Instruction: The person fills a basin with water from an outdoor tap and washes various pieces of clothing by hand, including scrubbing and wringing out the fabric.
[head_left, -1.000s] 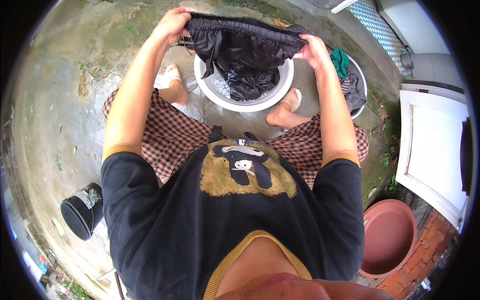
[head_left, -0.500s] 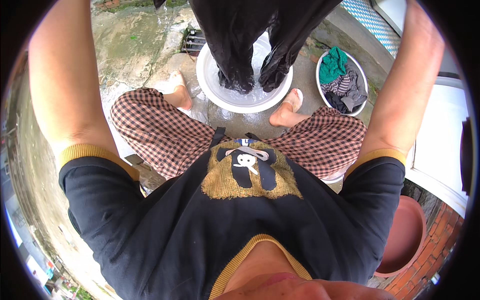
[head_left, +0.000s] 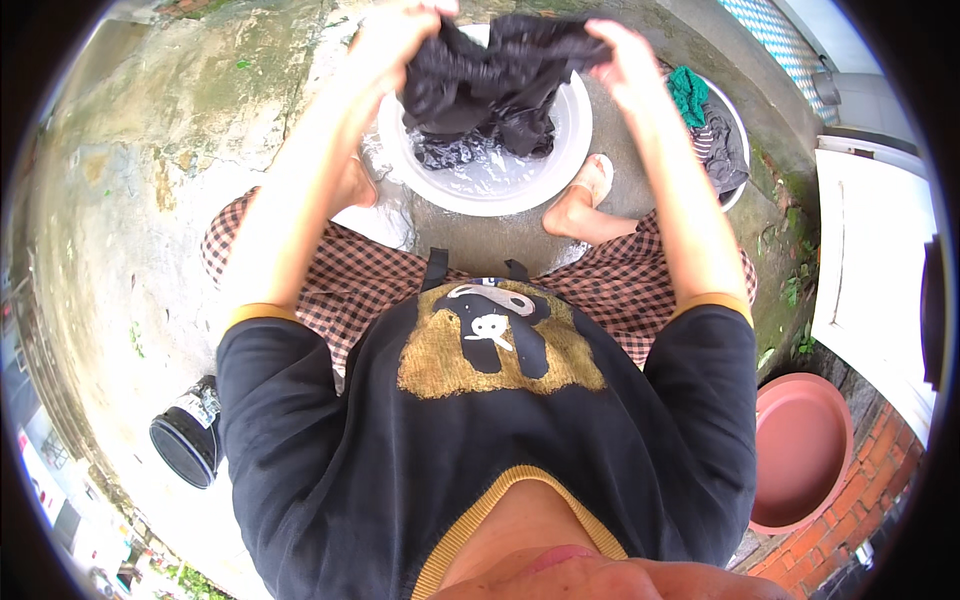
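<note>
Black trousers point(head_left: 490, 85) hang bunched between my two hands, their lower part dipping into water in a white basin point(head_left: 480, 203). My left hand point(head_left: 400, 40) is closed on the waistband at its left end. At the right end, my right hand point(head_left: 622, 58) pinches the same waistband, its fingers slightly blurred. The wet cloth covers the far part of the basin. Foamy water shows at the near side, inside the rim.
Right of the basin stands a white tub point(head_left: 741, 150) with green, striped and grey clothes point(head_left: 712, 140). A reddish-brown basin point(head_left: 800, 455) sits at lower right on bricks, a black bucket point(head_left: 187, 440) at lower left. My sandalled foot point(head_left: 580, 195) is beside the basin.
Both hands have come down from beyond the upper edge into view and closer together. The trousers, stretched up high before, have dropped and bunched over the basin.
</note>
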